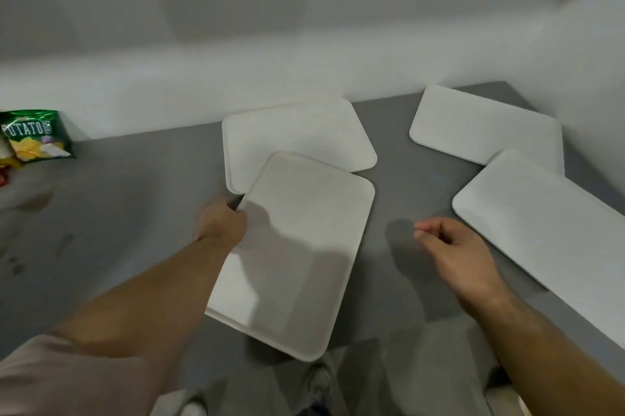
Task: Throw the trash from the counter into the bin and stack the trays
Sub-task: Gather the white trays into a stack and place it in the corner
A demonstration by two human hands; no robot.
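Several white trays lie on the grey counter point(135, 199). My left hand point(221, 223) grips the left edge of the near middle tray point(304, 246), which overlaps a second tray point(297, 135) behind it and juts past the counter's front edge. My right hand point(453, 250) hovers over the counter with its fingers loosely curled and nothing in it, between the held tray and the near right tray point(548, 233). Another tray point(483, 128) lies at the back right. A green potato chips bag point(35, 135) sits at the far left against the wall.
White walls close off the counter at the back and right. More wrappers point(6, 162) lie beside the chips bag at the left edge. Dark smudges mark the counter's left part. Below the front edge I see the person's legs and shoes.
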